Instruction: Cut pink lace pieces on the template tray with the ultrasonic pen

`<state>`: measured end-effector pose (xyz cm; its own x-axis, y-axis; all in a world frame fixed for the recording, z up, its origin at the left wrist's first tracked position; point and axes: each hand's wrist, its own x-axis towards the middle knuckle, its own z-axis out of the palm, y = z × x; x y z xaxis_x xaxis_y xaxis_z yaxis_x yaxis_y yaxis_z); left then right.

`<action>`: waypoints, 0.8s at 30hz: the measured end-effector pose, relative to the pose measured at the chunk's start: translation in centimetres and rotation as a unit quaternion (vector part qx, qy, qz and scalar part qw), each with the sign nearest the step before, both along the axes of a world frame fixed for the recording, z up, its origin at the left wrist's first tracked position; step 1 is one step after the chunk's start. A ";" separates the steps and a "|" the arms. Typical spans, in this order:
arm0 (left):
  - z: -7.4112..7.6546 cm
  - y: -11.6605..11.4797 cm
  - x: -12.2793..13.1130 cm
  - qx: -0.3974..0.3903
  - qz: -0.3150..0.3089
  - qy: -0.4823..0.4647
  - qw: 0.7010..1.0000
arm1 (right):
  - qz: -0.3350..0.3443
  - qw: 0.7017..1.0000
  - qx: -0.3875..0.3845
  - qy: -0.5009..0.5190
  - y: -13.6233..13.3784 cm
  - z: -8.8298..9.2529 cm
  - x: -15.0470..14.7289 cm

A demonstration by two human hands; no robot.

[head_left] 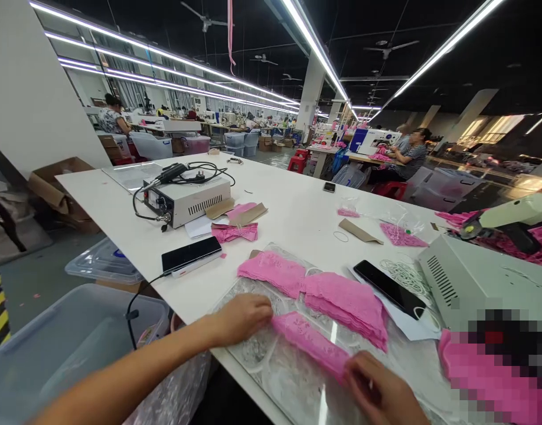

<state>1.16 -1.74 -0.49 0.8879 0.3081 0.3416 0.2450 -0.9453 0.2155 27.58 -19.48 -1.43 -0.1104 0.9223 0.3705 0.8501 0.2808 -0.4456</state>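
Observation:
A pink lace fabric piece (313, 342) stretches between my two hands, just above a clear plate (293, 389) on the table. My left hand (244, 317) pinches its left end, and my right hand (379, 383) pinches the right end. Directly beyond it lies a stack of pink lace pieces (344, 301), layered with edges showing. Another pink lace stack (273, 271) rests to the left of that one, close against it. My fingertips partly cover both ends of the held piece.
A black phone (389, 288) lies on white paper at right, beside white elastic loops (404, 276). Another phone (191, 255) with a cable is at left. Behind it stands a metal control box (200, 198). A grey machine (496, 283) borders the right; a plastic bin (89, 330) stands below left.

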 end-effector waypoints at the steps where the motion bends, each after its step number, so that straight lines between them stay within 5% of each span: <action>1: 0.6 1.2 0.5 -0.003 0.013 -0.010 1.000 | -0.027 0.999 -0.021 0.021 1.2 1.4 0.2; 6: 4.8 9.3 2.5 -0.001 0.073 -0.062 0.995 | -0.085 0.992 0.040 0.081 9.0 7.2 0.8; 11: 5.8 13.2 0.7 0.025 0.096 -0.077 0.992 | -0.069 0.993 0.063 0.071 15.2 7.1 -0.4; 14: 4.4 12.9 -1.8 0.032 0.074 -0.037 0.996 | -0.025 0.997 0.031 0.060 16.0 4.9 -1.3; 18: 2.9 11.2 -2.5 0.038 0.074 -0.020 0.996 | -0.035 0.997 0.011 0.069 13.6 2.3 0.4; 24: 2.0 5.9 6.4 0.015 0.023 0.009 1.000 | -0.115 0.992 -0.009 0.049 8.7 1.2 5.5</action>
<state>7.54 4.19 1.46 0.8788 0.3397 0.3352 0.2929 -0.9385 0.1831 33.04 -10.83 -0.21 0.1388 0.9256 0.3521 0.8434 0.0759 -0.5319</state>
